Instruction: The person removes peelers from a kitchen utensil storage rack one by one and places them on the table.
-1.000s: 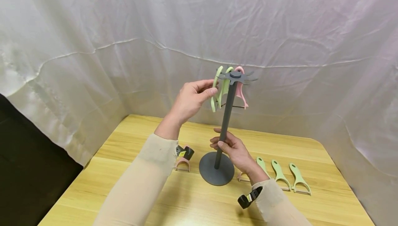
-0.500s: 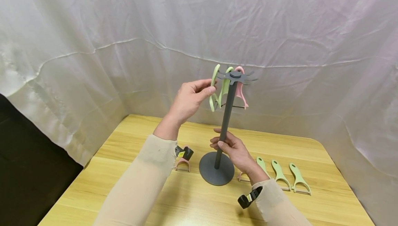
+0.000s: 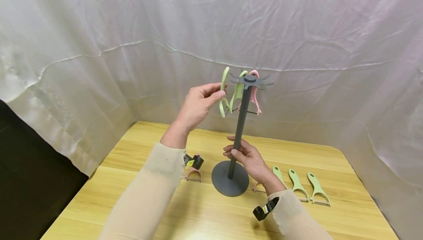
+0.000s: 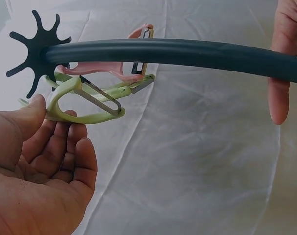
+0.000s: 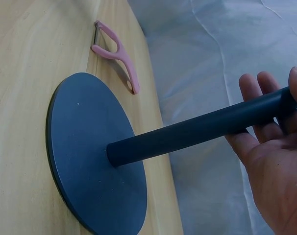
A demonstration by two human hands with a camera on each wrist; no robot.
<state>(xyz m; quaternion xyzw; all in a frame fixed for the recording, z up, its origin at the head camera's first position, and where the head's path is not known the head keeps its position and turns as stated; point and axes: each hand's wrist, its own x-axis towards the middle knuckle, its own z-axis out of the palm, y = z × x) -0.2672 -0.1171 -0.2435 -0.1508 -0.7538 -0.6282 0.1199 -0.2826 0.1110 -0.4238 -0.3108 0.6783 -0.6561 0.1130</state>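
Observation:
My left hand [image 3: 197, 104] pinches a green peeler [image 3: 223, 86] by its handle, just left of a dark grey rack's hooked top [image 3: 250, 80]. In the left wrist view the held green peeler [image 4: 85, 117] hangs with its blade end toward the pole. A second green peeler [image 3: 238, 92] and a pink peeler [image 3: 254, 95] hang from hooks at the back of the rack. Lower down, my right hand [image 3: 249, 161] grips the pole [image 3: 242, 122] between thumb and fingers. The rack's round base [image 5: 97, 156] stands on the table.
Several green peelers, among them one at the far right [image 3: 318, 188], lie on the wooden table [image 3: 211, 218]. A pink peeler [image 3: 194, 174] lies left of the base, and another pink one [image 3: 260, 188] is partly hidden by my right wrist. A pale curtain [image 3: 185, 20] stands behind.
My left hand has drawn the green peeler leftward, and its handle end now sits apart from the rack's hooks. The right hand keeps its grip on the pole.

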